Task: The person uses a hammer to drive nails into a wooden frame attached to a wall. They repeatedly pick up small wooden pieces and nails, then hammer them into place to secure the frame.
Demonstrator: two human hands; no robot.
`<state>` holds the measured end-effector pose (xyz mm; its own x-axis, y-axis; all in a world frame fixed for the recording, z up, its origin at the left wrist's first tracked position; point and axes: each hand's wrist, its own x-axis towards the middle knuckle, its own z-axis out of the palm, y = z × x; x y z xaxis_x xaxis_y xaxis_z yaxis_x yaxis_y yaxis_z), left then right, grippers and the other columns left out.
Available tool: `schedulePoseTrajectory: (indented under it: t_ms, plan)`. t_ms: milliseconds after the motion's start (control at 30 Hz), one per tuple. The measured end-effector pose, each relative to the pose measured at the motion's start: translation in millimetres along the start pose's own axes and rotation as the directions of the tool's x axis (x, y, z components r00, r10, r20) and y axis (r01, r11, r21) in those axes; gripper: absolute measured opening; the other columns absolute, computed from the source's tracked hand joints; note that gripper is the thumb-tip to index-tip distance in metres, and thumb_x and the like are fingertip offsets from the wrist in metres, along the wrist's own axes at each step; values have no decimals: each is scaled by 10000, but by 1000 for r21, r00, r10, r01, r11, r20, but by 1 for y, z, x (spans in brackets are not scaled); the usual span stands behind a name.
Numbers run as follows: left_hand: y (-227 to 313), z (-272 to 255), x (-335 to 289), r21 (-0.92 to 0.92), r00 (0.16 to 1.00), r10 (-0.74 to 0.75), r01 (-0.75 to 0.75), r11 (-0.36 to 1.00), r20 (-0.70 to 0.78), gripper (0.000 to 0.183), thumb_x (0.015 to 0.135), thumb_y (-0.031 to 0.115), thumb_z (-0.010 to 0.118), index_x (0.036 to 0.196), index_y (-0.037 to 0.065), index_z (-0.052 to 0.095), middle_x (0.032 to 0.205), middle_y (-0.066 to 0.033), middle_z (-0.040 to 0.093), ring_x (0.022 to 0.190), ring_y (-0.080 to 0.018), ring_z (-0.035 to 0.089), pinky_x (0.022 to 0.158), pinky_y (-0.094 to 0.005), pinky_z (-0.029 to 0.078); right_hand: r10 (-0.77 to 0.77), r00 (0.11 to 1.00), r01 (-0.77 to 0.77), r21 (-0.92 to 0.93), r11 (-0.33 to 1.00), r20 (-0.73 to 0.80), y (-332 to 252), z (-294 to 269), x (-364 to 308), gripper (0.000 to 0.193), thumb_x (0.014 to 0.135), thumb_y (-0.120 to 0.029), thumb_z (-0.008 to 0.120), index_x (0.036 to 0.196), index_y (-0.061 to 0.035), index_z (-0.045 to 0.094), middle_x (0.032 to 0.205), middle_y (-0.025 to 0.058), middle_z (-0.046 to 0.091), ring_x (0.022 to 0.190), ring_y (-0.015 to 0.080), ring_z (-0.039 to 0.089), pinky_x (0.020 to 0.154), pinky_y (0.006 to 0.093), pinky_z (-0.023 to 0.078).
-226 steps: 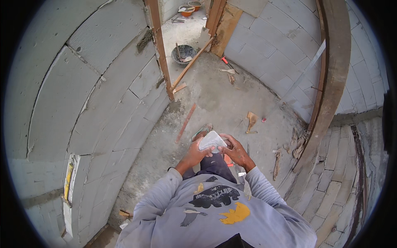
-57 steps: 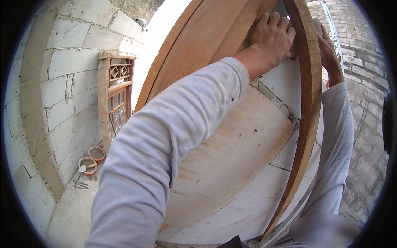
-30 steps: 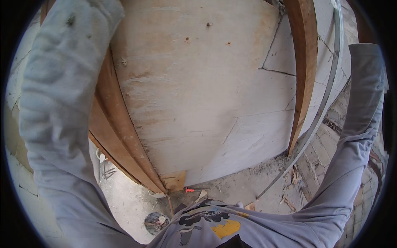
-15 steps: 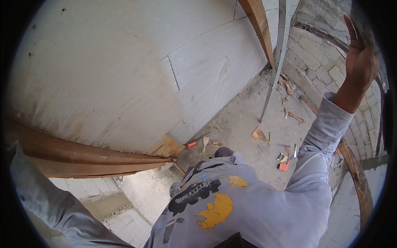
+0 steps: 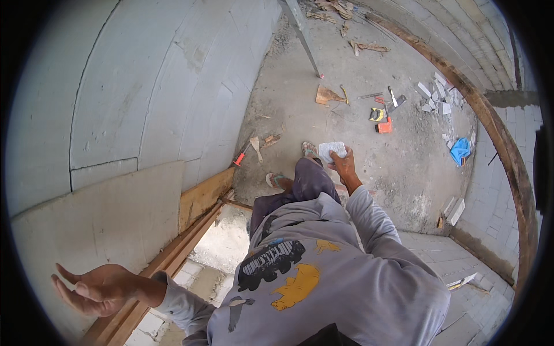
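Left hand [image 5: 95, 290] low at far left, palm up, fingers spread and empty, hovering just in front of a pale board [image 5: 98, 225] that leans on the block wall [image 5: 144, 75]. Wooden frame [image 5: 173, 259] runs diagonally below the board, near the left wrist. Further right along the wall base: a red-handled tool [image 5: 239, 158] and a trowel [image 5: 255, 145] on the concrete floor [image 5: 358, 75]. Centre: person's grey shirt and trousers, two sandalled feet [image 5: 277, 180] on the floor. Right hand [image 5: 345, 166] sits just past the right knee, fingers clamped around a white block [image 5: 333, 150]; the block is at centre frame, above the feet, off the floor. Far centre: a metal bar [image 5: 304, 37] slants up from the floor, wood scrap [image 5: 327, 95] next to it. Right of that: a yellow tape measure [image 5: 376, 114], an orange tool [image 5: 384, 126], small hand tools near them. Far right: block rubble [image 5: 435, 98], blue cloth [image 5: 460, 151], curved wooden beam [image 5: 502, 150] against the right brick wall.
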<state>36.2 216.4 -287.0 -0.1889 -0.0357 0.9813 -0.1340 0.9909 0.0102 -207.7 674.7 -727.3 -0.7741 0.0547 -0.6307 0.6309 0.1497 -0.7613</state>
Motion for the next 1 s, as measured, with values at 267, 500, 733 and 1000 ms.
schedulePoseTrajectory:
  t_ms: [267, 500, 733, 1000]
  plan:
    - [105, 149, -219, 156, 400, -603, 731, 664, 690, 267, 1068, 145, 559, 1258, -27, 630, 1284, -154, 596, 1218, -256, 585, 1022, -391, 491, 128, 979, -140, -63, 988, -159, 75, -100, 101, 649, 888, -156, 762, 1419, -8, 418, 1224, 194, 639, 1009, 275, 713, 695, 385, 660]
    - [221, 208, -370, 501, -354, -421, 805, 318, 835, 271, 1056, 141, 581, 1258, -29, 639, 1231, -159, 641, 1143, -252, 644, 1006, -378, 506, 94, 993, -110, -290, 951, -71, 18, -125, 172, 635, 893, -216, 773, 1409, -8, 466, 1193, 205, 669, 952, 279, 730, 677, 389, 652]
    - [286, 335, -470, 146, -223, 103, 861, 487, 969, 258, 1014, 166, 619, 1227, 27, 665, 1220, -185, 643, 1136, -324, 652, 991, -416, 514, -19, 946, -89, -313, 946, -325, 34, -194, 234, 627, 909, -232, 761, 1420, -1, 481, 1137, 210, 680, 857, 264, 735, 656, 369, 641]
    - [412, 695, -480, -662, 471, 467, 551, 507, 749, 347, 977, 207, 683, 1297, 79, 648, 1337, -199, 618, 1269, -340, 588, 1079, -434, 453, -104, 850, -106, -360, 927, -517, 133, -325, 353, 586, 920, -275, 752, 1364, 36, 531, 1062, 185, 704, 813, 216, 729, 676, 340, 597]
